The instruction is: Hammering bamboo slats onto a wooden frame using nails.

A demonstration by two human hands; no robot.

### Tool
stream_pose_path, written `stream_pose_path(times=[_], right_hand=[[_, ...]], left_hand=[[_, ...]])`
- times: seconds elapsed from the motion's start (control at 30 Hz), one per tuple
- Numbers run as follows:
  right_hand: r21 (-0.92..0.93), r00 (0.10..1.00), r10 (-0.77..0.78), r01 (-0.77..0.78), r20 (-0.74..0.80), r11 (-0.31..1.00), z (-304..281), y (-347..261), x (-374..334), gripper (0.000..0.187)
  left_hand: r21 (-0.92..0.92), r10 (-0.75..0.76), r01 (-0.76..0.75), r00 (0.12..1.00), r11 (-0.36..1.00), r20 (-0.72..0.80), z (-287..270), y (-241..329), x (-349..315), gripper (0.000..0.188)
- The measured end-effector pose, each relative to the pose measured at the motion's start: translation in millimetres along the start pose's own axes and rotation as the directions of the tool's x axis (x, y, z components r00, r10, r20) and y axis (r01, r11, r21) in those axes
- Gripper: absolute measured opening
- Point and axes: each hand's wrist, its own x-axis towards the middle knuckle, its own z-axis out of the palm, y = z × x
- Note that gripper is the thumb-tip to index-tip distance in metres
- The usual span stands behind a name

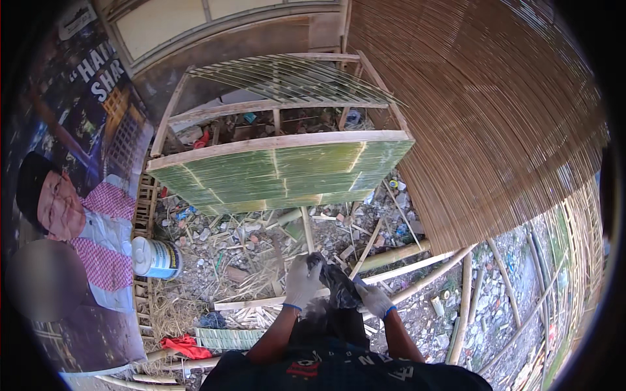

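In front of my body a crumpled black plastic bag (343, 287) hangs between my two gloved hands. My left hand (302, 281), in a white glove with a blue cuff, is closed round the bag's bunched upper end. On the other side my right hand (374, 300), gloved the same way, grips the bag's edge; its fingertips are partly hidden. What the bag contains, if anything, does not show. Beyond my hands stands a wooden frame (280, 140) with green split-bamboo slats (280, 173) along its front and thinner strips laid across its top.
Bamboo poles (424, 277) and wood offcuts lie over rubble. A white and blue bucket (156, 258) stands at left, beside a large printed banner (107, 215). A brown slatted screen (482, 117) leans at right. Red cloth (186, 347) lies at lower left.
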Motion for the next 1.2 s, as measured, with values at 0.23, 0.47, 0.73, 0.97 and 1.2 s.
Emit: stream_pose_path(times=[0.23, 0.47, 0.73, 0.97, 1.2], right_hand=[[0.123, 0.984, 0.131, -0.147, 0.124, 0.982, -10, -57, 73, 0.056], [0.046, 0.986, 0.016, -0.024, 0.169, 0.999, -43, -81, 146, 0.056], [-0.262, 0.999, -0.031, 0.026, -0.017, 0.965, -126, -35, 213, 0.034], [0.272, 0.828, 0.143, 0.012, -0.543, 0.962, -231, -58, 160, 0.042], [0.492, 0.815, -0.026, 0.374, -0.579, 0.786, -293, -58, 146, 0.052]], left_hand=[[-0.296, -0.102, 0.068, 0.990, 0.953, -0.099, -66, 37, 20, 0.028], [-0.335, -0.030, -0.002, 0.995, 0.942, -0.090, -63, 58, 88, 0.027], [-0.192, 0.199, -0.134, 0.905, 0.972, 0.377, -10, 140, 206, 0.032], [-0.276, 0.344, -0.207, 0.625, 0.938, 0.701, 68, 208, 271, 0.031], [-0.263, 0.374, -0.311, 0.388, 0.913, 0.842, 166, 256, 341, 0.035]])
